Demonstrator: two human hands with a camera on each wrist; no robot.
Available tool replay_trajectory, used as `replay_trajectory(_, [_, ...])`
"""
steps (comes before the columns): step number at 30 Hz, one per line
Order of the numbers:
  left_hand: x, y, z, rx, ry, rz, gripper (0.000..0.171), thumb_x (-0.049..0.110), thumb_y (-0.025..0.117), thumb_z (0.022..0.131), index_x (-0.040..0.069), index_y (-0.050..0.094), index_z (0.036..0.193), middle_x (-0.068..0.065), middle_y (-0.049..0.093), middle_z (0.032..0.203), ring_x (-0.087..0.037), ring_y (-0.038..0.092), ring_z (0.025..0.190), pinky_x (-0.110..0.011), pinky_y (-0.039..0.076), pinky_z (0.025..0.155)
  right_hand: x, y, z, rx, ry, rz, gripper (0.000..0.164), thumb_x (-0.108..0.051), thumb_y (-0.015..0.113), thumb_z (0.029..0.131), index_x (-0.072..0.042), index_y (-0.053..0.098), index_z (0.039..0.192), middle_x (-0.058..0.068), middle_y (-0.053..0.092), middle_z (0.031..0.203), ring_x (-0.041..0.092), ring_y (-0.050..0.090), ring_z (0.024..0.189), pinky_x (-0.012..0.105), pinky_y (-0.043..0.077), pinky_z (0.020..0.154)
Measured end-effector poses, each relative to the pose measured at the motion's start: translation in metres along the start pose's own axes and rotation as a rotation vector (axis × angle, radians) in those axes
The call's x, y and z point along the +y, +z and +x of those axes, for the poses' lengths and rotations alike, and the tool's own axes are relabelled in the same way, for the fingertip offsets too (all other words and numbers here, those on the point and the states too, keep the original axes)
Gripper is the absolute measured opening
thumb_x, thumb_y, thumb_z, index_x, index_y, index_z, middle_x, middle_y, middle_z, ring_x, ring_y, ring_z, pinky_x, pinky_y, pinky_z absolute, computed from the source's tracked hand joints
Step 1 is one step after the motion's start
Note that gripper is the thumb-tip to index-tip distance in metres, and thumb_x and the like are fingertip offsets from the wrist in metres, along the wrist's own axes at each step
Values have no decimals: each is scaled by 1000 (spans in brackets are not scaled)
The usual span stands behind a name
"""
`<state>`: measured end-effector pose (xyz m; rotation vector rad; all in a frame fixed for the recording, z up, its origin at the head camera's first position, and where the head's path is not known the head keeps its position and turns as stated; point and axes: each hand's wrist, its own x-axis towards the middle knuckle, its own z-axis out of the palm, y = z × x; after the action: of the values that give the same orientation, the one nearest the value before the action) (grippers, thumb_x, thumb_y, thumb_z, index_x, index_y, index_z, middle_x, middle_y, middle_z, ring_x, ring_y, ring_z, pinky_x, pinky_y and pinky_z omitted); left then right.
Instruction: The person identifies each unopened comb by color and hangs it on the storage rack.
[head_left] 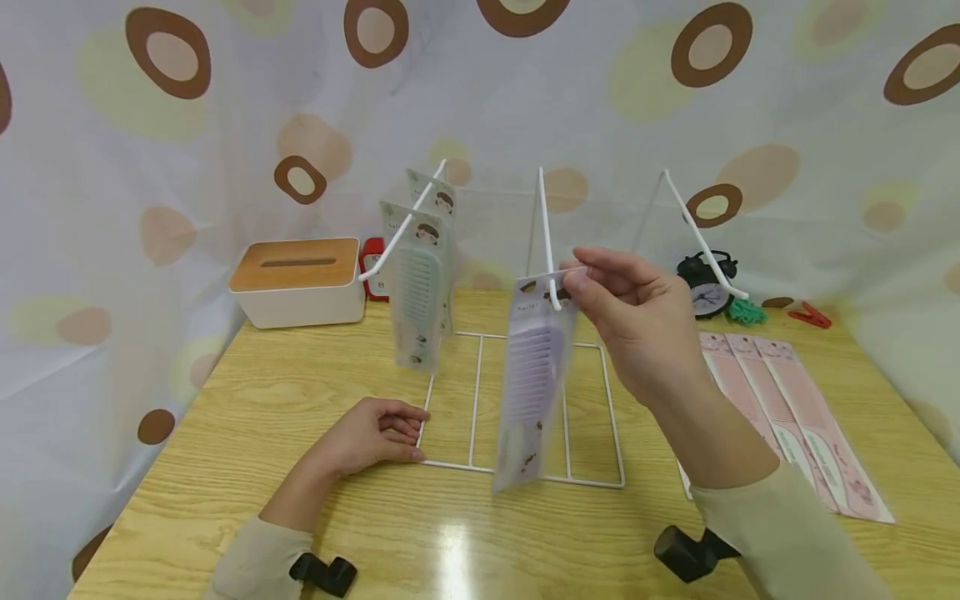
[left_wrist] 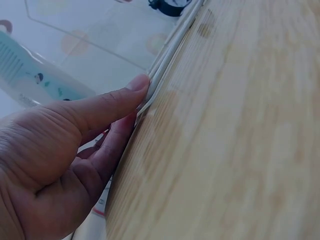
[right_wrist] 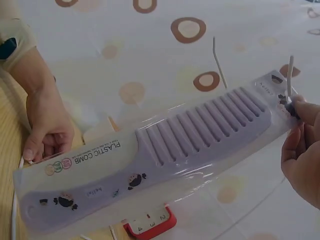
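My right hand pinches the top corner of a packaged purple comb, whose clear sleeve hangs down, slightly tilted. The upturned tip of the middle hook overlaps the top of this package. In the right wrist view the comb spans the picture, teeth toward the upper side. Down on the table, my left hand grips the front left corner of the white wire rack's base; its thumb and finger pinch the wire. From the left hook hang packaged pale green combs, one behind another.
Pink comb packages lie on the table at right. A right hook juts forward over a black alarm clock, green cord and a red clip. Behind at left stand a wood-lidded tissue box and a red clock.
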<state>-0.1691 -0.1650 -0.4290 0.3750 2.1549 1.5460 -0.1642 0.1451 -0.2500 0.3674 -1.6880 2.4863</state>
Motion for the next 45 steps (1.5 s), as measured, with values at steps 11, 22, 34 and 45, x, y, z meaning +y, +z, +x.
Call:
replay_trajectory(11, [-3, 1, -2, 13, -16, -21, 53, 6, 84, 79, -7, 62, 126, -13, 66, 99, -15, 67, 89, -23, 59, 80, 16, -16, 54, -16, 73, 84, 24, 2, 73, 86, -9, 76, 108, 2, 66, 92, 10, 67, 87, 19, 58, 85])
replay_trajectory(22, [-1, 3, -1, 7, -15, -6, 53, 8, 84, 80, -6, 63, 126, -13, 67, 100, -15, 67, 89, -23, 59, 80, 23, -21, 98, 87, 95, 129, 26, 4, 78, 81, -3, 76, 106, 3, 66, 91, 12, 67, 82, 19, 58, 76])
replay_trajectory(34, [-2, 0, 2, 11, -9, 19, 53, 8, 85, 79, -5, 64, 126, -13, 67, 100, -16, 67, 90, -23, 59, 80, 20, -36, 94, -7, 82, -16, 31, 1, 74, 87, -7, 73, 117, 0, 71, 98, 9, 69, 90, 19, 58, 85])
replay_trajectory(45, [-1, 1, 1, 11, -16, 7, 52, 6, 84, 79, -5, 64, 125, -12, 67, 99, -15, 66, 89, -22, 59, 79, 38, -94, 68, -116, 159, -679, 51, -28, 75, 91, -15, 61, 138, -15, 71, 118, 1, 65, 108, 11, 52, 91])
